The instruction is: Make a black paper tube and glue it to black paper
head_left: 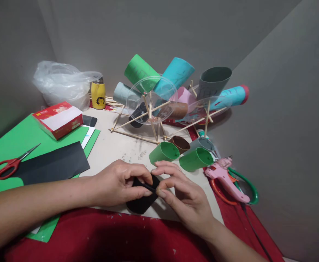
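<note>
Between my hands is a rolled black paper tube (pixel 141 204), low over the front of the white board (pixel 113 156). My left hand (pixel 121 182) pinches its upper edge with thumb and forefinger. On the other side my right hand (pixel 185 198) pinches the same edge, its thumb and forefinger meeting close to the left fingertips. The tube's inside is mostly hidden by my fingers. Just beyond stand two green paper cups (pixel 164 153), a brown paper cup (pixel 180 144) and a grey paper cup (pixel 202 143).
Behind stands a stick-and-plastic-disc wheel frame (pixel 150 109) carrying coloured paper tubes. A pink glue gun (pixel 229 182) lies right, its cord trailing. At left are red-handled scissors (pixel 9 168), a black strip (pixel 52 162), green sheets (pixel 17 142), a red box (pixel 58 120), a plastic bag (pixel 62 85) and a yellow bottle (pixel 98 94).
</note>
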The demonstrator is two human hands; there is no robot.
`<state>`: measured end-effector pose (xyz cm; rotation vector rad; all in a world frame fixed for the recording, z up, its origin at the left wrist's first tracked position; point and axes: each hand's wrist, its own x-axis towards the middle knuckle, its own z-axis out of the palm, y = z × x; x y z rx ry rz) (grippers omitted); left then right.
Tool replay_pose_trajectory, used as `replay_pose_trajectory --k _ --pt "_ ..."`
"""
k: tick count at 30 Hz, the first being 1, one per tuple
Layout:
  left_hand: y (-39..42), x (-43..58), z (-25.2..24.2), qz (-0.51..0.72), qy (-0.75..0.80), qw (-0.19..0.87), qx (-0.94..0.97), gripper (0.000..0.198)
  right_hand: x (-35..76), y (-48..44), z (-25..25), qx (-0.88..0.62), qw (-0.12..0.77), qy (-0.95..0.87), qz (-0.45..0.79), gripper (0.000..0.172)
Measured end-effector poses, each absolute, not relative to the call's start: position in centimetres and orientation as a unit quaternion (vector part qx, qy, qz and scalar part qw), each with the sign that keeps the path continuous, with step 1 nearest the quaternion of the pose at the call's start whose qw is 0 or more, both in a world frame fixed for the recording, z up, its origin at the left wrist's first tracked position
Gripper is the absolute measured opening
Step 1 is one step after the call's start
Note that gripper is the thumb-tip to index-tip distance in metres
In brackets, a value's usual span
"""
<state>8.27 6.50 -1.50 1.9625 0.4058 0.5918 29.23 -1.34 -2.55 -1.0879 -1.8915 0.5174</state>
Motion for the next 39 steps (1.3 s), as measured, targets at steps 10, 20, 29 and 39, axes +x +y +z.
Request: replay_pose_trajectory --k 10,20,29,39 --pt "6.7 8.1 -1.7 0.267 0.144 0.448 0.841 0.011 29.2 -1.5 -2.7 -0.435 0.437 -0.763 0.197 0.009" --pt "6.4 8.2 -1.9 0.273 0.121 0.412 0.861 0.019 29.0 -1.5 -2.8 -0.425 0.422 -0.781 0.178 0.013" --pt "7.2 8.1 -1.2 0.234 0.170 0.496 0.818 0.020 29.5 -1.3 -2.6 -0.454 0.441 -0.740 0.226 0.011" --pt "7.5 8.3 -1.8 0.255 0.144 0.530 0.796 0.009 29.5 -1.3 -2.6 -0.446 0.436 -0.744 0.240 0.012"
